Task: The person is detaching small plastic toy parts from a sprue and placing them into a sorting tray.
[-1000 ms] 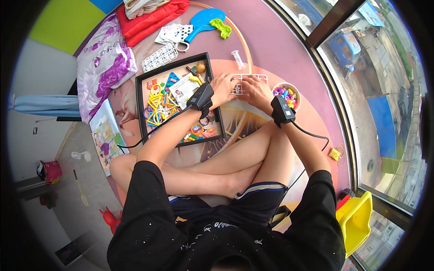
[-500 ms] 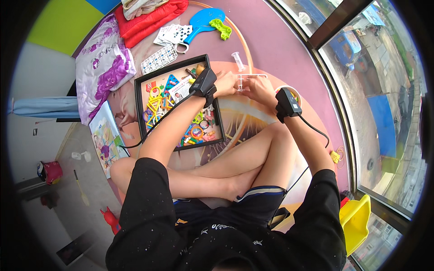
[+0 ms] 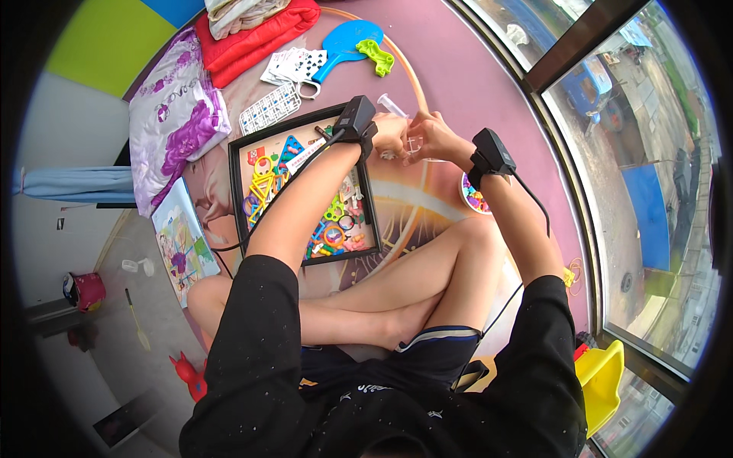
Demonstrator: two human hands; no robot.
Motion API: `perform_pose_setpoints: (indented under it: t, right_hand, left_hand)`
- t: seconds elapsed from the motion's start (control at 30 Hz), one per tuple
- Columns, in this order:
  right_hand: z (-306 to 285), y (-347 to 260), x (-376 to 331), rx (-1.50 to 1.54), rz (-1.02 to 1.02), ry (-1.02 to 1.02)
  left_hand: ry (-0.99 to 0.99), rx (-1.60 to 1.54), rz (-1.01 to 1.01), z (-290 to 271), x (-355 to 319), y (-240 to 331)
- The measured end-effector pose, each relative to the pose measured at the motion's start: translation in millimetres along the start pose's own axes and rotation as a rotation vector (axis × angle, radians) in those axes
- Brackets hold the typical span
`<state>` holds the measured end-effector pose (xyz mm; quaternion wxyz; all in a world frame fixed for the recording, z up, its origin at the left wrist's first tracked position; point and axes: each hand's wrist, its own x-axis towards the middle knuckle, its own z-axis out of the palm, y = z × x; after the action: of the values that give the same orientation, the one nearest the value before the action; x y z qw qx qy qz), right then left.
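Observation:
A small white plastic frame with thin bars (image 3: 414, 143) is mostly hidden between my two hands. My left hand (image 3: 390, 136) is closed at its left side, its fingers curled and partly out of sight. My right hand (image 3: 432, 138) pinches the frame from the right, with thumb and fingertips bent toward my left hand. Just beyond my left hand, a clear plastic tube with a flanged end (image 3: 391, 105) lies tilted on the mat. Under my right wrist sits a white bowl of colourful small pieces (image 3: 473, 200), partly covered by the wrist.
A black-rimmed tray (image 3: 374, 221) of colourful plastic toys lies left of my hands, partly under my left forearm. Beyond it are a white grid sheet (image 3: 269, 109), playing cards (image 3: 294, 66), a blue paddle (image 3: 350, 40) and a green toy piece (image 3: 375, 57). A window borders the right side.
My hands have drawn closer together and turned, covering more of the white frame. The clear tube now lies farther left and more tilted. More of the bowl shows beneath my right wrist.

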<state>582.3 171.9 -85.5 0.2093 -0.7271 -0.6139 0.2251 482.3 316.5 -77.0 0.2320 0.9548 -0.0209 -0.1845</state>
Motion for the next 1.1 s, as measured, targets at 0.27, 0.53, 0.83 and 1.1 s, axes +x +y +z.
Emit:
perform_pose_setpoints:
  t: [0.27, 0.53, 0.83, 1.1]
  right_hand:
    - [-4.8, 29.1, 3.4, 0.221, -0.065, 0.036]
    - [-17.8, 35.3, 14.3, 0.246, 0.029, -0.114]
    - [-21.7, 34.0, 26.4, 0.18, 0.079, -0.226]
    - [-22.4, 36.9, 33.2, 0.138, 0.034, -0.208]
  left_hand:
    - [-0.217, -0.338, -0.26, -20.3, 15.2, 8.2]
    - [-0.243, -0.387, -0.457, -29.2, 31.7, 8.6]
    - [-0.261, -0.104, -0.538, -32.8, 44.2, 4.2]
    - [-0.229, -0.082, -0.526, -29.4, 46.4, -1.4]
